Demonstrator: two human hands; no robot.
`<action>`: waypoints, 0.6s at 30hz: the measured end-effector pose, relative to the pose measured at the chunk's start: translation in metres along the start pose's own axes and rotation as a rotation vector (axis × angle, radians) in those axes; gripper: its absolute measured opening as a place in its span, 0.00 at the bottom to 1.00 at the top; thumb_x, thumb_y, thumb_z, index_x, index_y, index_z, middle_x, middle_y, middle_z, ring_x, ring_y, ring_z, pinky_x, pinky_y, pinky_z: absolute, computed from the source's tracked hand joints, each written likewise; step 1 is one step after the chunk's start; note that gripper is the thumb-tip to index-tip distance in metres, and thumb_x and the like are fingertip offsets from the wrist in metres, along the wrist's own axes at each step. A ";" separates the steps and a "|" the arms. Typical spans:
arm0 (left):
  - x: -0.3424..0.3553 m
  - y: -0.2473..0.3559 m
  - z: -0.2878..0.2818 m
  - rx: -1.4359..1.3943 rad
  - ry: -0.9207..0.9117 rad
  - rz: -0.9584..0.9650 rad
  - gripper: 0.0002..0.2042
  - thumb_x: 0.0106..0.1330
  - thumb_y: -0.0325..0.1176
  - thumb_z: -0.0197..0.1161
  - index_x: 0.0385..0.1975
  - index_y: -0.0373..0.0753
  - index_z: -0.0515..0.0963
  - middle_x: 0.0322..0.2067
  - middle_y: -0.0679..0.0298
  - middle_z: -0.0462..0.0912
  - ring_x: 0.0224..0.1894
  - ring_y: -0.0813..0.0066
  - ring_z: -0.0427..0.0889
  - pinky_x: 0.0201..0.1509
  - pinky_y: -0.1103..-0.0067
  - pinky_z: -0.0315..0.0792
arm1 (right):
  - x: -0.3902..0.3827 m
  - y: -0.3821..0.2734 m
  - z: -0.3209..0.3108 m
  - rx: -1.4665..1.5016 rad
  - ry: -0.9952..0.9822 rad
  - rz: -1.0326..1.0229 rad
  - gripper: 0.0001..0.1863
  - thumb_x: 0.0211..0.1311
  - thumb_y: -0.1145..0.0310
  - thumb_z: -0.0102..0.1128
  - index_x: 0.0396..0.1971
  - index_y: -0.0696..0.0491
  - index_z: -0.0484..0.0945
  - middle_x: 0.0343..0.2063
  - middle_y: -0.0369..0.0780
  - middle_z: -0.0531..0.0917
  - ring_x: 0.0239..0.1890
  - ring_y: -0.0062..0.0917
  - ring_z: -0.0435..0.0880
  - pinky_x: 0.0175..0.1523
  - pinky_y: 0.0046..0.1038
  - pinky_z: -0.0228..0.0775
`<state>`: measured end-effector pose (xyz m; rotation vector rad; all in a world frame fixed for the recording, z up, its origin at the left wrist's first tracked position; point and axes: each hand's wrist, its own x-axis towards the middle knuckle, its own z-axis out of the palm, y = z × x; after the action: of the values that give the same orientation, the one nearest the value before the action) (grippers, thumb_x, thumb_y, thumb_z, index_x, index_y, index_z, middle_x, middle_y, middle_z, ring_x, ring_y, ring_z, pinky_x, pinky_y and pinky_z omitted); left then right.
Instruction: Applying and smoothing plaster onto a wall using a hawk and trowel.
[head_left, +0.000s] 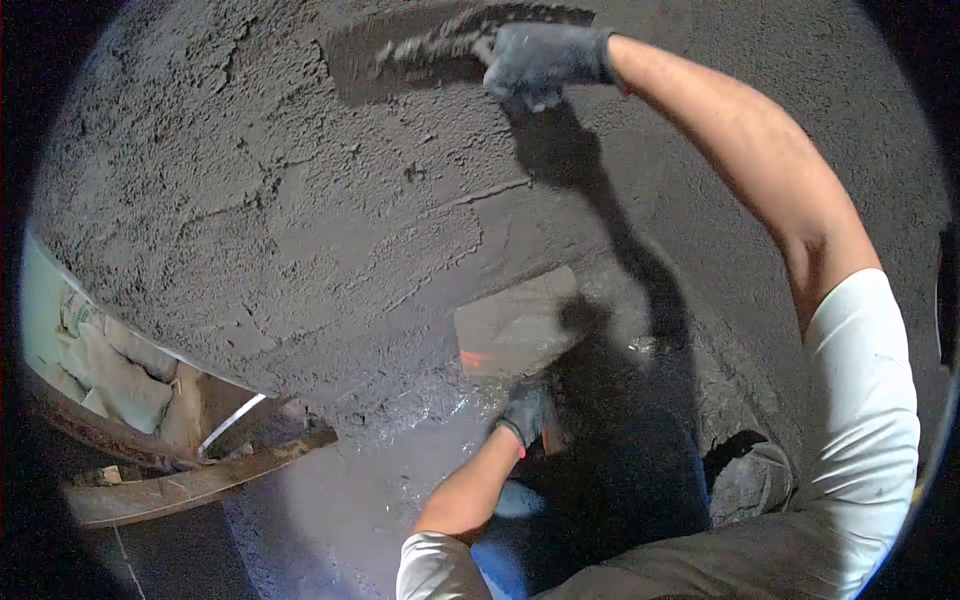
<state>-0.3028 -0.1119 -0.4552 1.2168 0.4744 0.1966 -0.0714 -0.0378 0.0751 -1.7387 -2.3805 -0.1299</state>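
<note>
My right hand (550,65), in a dark glove, is stretched far forward, its fingers closed on the handle of a trowel (358,62). The trowel's wide dark blade lies against the rough grey mortar (330,200), and a ridge of wet mortar clings along it. Lower and nearer to me, my gloved left hand (527,410) appears closed at the near edge of a flat, smooth rectangular plate (515,320). Shadow hides most of its fingers and its exact grip. Beside that hand a small reddish piece (553,438) shows.
At the lower left, past the mortar's edge, are a curved wooden board (190,490), a white bar (232,422) and pale filled bags (125,375). A greyish rounded object (750,480) is near my right side. My shadow falls across the mortar.
</note>
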 end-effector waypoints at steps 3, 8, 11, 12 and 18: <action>-0.008 0.025 0.011 -0.160 0.041 -0.128 0.20 0.69 0.43 0.38 0.54 0.41 0.68 0.45 0.64 0.76 0.43 0.69 0.74 0.47 0.70 0.70 | -0.011 0.004 -0.019 0.145 -0.020 0.163 0.11 0.44 0.63 0.52 0.12 0.55 0.73 0.16 0.46 0.78 0.18 0.40 0.77 0.23 0.37 0.66; -0.055 0.125 0.054 -0.742 -0.007 -0.242 0.17 0.69 0.44 0.43 0.48 0.42 0.72 0.38 0.66 0.78 0.39 0.73 0.75 0.41 0.73 0.71 | -0.051 0.022 0.030 -0.570 0.411 0.046 0.14 0.52 0.61 0.50 0.14 0.54 0.73 0.14 0.46 0.74 0.19 0.35 0.77 0.26 0.35 0.68; -0.044 0.085 0.027 -0.258 0.304 -0.222 0.19 0.68 0.38 0.45 0.57 0.39 0.66 0.51 0.66 0.73 0.50 0.72 0.70 0.54 0.77 0.65 | -0.078 -0.025 0.106 -0.467 0.246 -0.019 0.12 0.52 0.62 0.50 0.18 0.52 0.77 0.20 0.45 0.80 0.23 0.39 0.80 0.26 0.40 0.72; -0.040 0.076 0.024 -0.205 0.279 -0.126 0.19 0.67 0.40 0.46 0.54 0.39 0.68 0.48 0.65 0.74 0.48 0.71 0.71 0.52 0.75 0.65 | -0.086 -0.039 0.140 -0.305 0.032 0.117 0.10 0.50 0.63 0.50 0.25 0.52 0.78 0.22 0.43 0.80 0.23 0.38 0.80 0.25 0.41 0.72; -0.070 0.144 0.060 -0.169 0.406 -0.135 0.11 0.65 0.34 0.50 0.42 0.39 0.76 0.36 0.65 0.80 0.36 0.72 0.77 0.40 0.76 0.72 | -0.161 -0.098 0.227 0.050 -0.223 0.238 0.15 0.48 0.57 0.59 0.30 0.54 0.78 0.27 0.45 0.81 0.30 0.37 0.81 0.34 0.34 0.72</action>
<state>-0.3223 -0.1410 -0.2883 0.9755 0.8728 0.3636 -0.1405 -0.1770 -0.1760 -2.0913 -2.2721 0.1648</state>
